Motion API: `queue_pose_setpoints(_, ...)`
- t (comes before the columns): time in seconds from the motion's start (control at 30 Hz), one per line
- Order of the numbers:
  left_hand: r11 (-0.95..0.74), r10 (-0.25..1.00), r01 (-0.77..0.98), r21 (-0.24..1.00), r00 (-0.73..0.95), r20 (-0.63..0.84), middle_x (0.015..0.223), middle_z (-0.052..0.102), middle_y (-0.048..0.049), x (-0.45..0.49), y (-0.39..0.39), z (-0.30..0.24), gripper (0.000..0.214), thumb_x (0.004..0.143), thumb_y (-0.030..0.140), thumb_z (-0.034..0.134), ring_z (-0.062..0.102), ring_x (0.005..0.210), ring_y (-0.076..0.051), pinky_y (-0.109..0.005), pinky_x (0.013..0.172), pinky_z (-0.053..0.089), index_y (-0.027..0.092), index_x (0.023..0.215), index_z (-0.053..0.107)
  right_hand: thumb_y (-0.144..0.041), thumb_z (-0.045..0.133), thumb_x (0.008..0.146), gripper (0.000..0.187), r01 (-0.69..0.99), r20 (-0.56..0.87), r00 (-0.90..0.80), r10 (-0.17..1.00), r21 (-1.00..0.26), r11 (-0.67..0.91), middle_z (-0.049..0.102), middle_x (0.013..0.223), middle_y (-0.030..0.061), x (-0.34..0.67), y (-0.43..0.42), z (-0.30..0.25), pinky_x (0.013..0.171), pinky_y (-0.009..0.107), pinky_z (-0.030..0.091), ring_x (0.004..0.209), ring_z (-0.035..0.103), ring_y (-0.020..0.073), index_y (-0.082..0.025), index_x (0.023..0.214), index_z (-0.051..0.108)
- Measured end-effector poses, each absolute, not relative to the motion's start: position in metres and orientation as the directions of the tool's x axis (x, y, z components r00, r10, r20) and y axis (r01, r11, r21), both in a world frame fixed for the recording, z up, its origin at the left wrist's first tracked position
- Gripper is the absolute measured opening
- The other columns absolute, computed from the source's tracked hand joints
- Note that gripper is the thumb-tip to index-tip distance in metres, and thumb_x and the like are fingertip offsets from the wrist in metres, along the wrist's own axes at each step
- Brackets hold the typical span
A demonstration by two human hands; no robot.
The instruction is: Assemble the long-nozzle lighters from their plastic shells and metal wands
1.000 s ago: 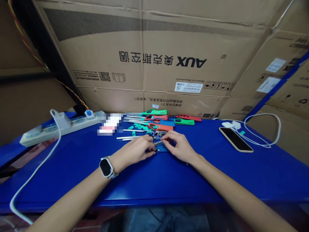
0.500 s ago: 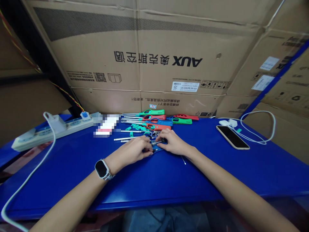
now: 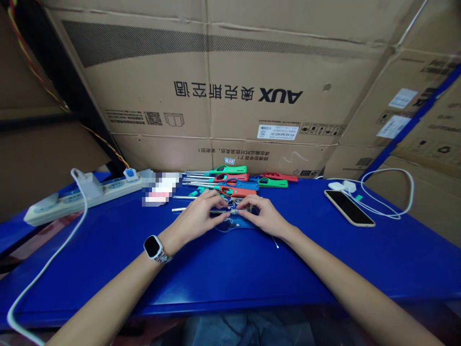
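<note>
My left hand (image 3: 202,211), with a watch on its wrist, has thumb and fingers curled around the end of a thin metal tube (image 3: 218,212). My right hand (image 3: 267,216) is bent from the other side, its thumb and fingers closed on a small clear-and-metal lighter part (image 3: 234,211) that meets the tube. Below them a blue lighter shell half (image 3: 245,224) lies on the table, with thin white wires (image 3: 229,220) beside it. Other metal tubes (image 3: 179,210) point left, next to my left hand. Turquoise pieces (image 3: 195,193) lie partly hidden behind that hand.
Several long-nosed lighters, among them a green one (image 3: 234,169) and an orange one (image 3: 239,192), lie at the back against a cardboard box (image 3: 230,57). A power strip (image 3: 108,189) stands left. A phone (image 3: 349,207) and white cable (image 3: 410,192) lie right on the blue table (image 3: 288,278).
My left hand has lifted and turned, its thumb now along the tube. The small part between the hands is more visible, as is the blue shell half. The view has shifted slightly.
</note>
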State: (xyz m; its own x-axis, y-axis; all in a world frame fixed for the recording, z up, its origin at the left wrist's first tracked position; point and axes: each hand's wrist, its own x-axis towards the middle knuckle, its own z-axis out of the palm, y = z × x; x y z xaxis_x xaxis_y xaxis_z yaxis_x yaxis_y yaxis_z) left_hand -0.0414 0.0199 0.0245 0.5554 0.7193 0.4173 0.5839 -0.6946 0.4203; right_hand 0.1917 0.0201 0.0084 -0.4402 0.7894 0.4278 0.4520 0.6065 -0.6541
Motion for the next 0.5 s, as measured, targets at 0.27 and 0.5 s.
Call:
queue_pose_setpoints(0.27,-0.657,0.752,0.578,0.483,0.548,0.367,0.081,0.06,-0.0017,-0.028,0.021,0.011,0.015,0.089,0.033,0.062,0.056,0.082,-0.02,-0.033,0.074,0.044,0.019,0.083,0.066,-0.025,0.064,0.088,0.01,0.399,0.431,-0.408,0.805,-0.709,0.582,0.073,0.097,0.0033,0.194,0.012,0.008,0.081,0.03,0.046,0.089,0.066,0.0177,-0.02,0.095,0.07)
queue_pose_setpoints(0.5,-0.628,0.765,0.552,0.548,0.566,0.306,0.08,0.061,-0.0021,-0.026,0.02,0.01,0.016,0.09,0.031,0.06,0.056,0.079,-0.018,-0.031,0.071,0.044,0.018,0.084,0.066,-0.021,0.064,0.089,0.015,0.598,0.425,-0.561,0.711,-0.387,0.702,0.072,0.107,0.0055,0.199,0.002,0.014,0.087,0.035,0.038,0.103,0.063,0.0207,-0.021,0.104,0.066)
